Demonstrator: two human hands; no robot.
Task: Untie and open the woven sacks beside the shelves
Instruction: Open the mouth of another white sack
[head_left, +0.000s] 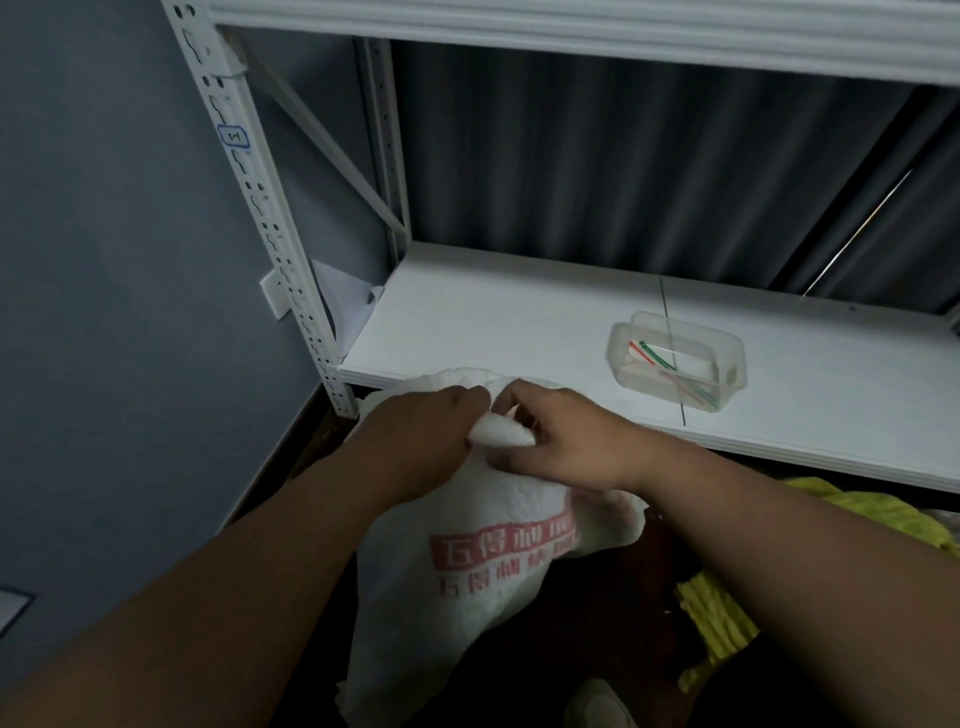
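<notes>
A white woven sack (467, 582) with red printed characters stands on the dark floor in front of the shelf's left end. Its top is bunched into a neck. My left hand (421, 436) grips the bunched neck from the left, fingers curled round the fabric. My right hand (566, 441) pinches the same bunch from the right, thumb underneath. Any tie on the neck is hidden by my fingers.
A white metal shelf (519, 312) runs across the view, with a clear plastic box (678, 358) of coloured ties on it. A slotted upright post (270, 218) stands at left by the grey wall. A yellow sack (717, 613) lies on the floor at right.
</notes>
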